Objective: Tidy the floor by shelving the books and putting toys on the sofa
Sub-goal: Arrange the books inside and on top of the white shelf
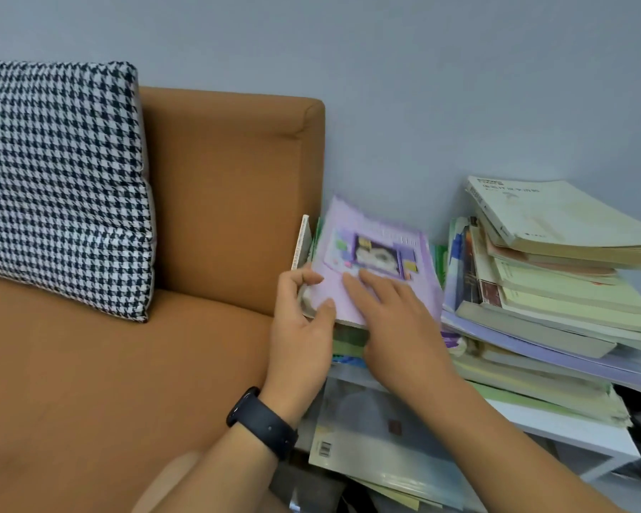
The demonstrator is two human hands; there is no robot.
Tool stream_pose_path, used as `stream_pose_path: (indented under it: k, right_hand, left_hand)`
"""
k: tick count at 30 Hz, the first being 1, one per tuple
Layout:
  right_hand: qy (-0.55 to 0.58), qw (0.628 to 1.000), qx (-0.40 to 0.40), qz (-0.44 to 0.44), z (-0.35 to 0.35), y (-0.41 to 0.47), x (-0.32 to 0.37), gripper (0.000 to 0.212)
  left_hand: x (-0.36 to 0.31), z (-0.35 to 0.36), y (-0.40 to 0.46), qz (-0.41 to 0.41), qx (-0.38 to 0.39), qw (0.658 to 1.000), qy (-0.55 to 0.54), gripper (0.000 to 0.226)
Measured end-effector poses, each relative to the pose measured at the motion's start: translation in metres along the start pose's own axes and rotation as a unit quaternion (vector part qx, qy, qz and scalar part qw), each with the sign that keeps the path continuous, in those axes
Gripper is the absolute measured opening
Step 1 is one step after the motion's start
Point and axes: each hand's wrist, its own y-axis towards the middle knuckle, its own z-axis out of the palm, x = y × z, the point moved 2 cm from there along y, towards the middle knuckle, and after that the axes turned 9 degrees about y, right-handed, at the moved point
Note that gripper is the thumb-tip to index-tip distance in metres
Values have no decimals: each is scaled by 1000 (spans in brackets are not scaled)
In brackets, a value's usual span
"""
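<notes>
Beside the sofa [219, 201], both hands [300, 327] [393, 320] hold the purple book [378, 261].

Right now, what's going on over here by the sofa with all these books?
A person is tidying books onto a low white shelf beside the orange sofa. The left hand grips the edge of a pale purple paperback book, tilted among upright books, while the right hand lies flat on its cover. A slanting pile of greenish books sits alongside.

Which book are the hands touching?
The pink book with a picture on its cover, beside the sofa. Both hands touch it; the stacked books to its right lie untouched.
</notes>
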Motion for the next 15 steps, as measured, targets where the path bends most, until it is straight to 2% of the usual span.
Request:
stream_pose_path:
  k: [2,5,7,10,11,12,13,15]
  right_hand:
    - [-25,997,67,6,6,-3,1,80]
    - [-28,995,100,5,7,-5,-2,75]
    - [-7,994,110,8,2,-6,-8,70]
    - [7,990,140,8,-1,-12,-14,72]
    - [2,989,147,5,0,-13,-15,77]
    - [-6,989,149,1,1,-14,-16,82]
    - [-12,990,144,-1,2,-15,-18,86]
    - [-7,992,128,4,1,-13,-21,89]
  left_hand:
    - [5,-2,-2,-34,32,994,102,40]
    - [-1,-6,-5,-1,48,973,227,37]
    - [-9,-16,-3,22,13,959,283,37]
    - [-9,-37,8,56,-76,906,414,37]
    - [-4,-43,13,30,-77,906,416,36]
    - [0,-46,18,-20,-56,921,384,34]
    - [7,-47,22,-73,-21,937,342,29]
    - [17,-44,24,-119,55,940,316,19]
